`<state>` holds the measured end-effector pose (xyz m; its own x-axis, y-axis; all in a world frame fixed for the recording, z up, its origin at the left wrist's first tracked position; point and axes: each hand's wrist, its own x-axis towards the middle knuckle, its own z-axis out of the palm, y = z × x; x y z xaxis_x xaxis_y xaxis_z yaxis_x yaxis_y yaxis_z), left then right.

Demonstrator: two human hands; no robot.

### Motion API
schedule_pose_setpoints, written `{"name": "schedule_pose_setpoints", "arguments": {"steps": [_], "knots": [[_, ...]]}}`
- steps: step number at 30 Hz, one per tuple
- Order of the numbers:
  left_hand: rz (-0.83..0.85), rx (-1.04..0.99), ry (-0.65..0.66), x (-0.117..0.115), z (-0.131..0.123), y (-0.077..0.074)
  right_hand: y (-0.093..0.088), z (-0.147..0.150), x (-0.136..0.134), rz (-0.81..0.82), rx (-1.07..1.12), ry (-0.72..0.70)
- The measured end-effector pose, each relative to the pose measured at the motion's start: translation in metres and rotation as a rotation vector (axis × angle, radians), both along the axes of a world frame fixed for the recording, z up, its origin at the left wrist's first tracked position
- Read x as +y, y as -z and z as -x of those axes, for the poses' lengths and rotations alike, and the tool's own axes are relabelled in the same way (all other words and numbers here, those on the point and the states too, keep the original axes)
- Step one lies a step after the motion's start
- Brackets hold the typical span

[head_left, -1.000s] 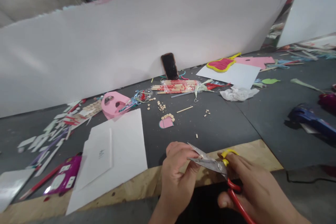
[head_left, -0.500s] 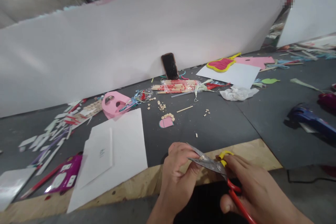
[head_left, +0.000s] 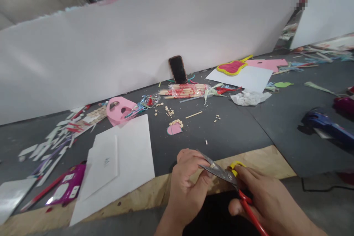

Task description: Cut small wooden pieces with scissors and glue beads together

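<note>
My right hand (head_left: 265,191) is closed around the red and yellow handles of a pair of scissors (head_left: 221,172). Their blades stand parted, pointing left toward my left hand (head_left: 190,177). Thumb and fingers of that hand pinch a small pale piece (head_left: 212,166) that sits between the blades; most of it is hidden. Beyond my hands, a pink rounded cutout (head_left: 174,129) lies on the dark tabletop with small beige bits (head_left: 176,122) along its far edge. One cut bit (head_left: 206,142) lies nearer my hands, and a thin wooden stick (head_left: 194,114) is behind it.
White sheets (head_left: 132,155) and a magenta packet (head_left: 68,186) lie at the left. Bundled sticks (head_left: 189,90) and a phone (head_left: 178,69) are at the back. Crumpled tissue (head_left: 250,98) and a blue tool (head_left: 329,127) are on the right. A white partition (head_left: 124,44) stands behind.
My right hand's thumb has shifted slightly left, and the scissor blades look a little closer together. The left hand keeps its pinch. The view has shifted slightly.
</note>
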<state>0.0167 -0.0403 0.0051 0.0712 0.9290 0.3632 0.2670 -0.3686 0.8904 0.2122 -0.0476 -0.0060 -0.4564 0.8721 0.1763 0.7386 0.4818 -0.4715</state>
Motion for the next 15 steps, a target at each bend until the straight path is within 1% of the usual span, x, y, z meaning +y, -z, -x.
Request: {"name": "schedule_pose_setpoints", "arguments": {"steps": [4,11,15], "knots": [[-0.004,0.011,-0.018,0.0001,-0.0008,-0.0005,0.0003,0.0018,0.002,-0.042,0.003,-0.003],[0.031,0.022,-0.043,-0.0011,-0.0019,0.0008,0.0044,-0.001,0.0023,-0.053,-0.01,-0.023],[0.049,0.007,-0.073,-0.0011,-0.0016,0.0018,0.0052,0.0006,0.0036,-0.105,-0.024,-0.009]]}}
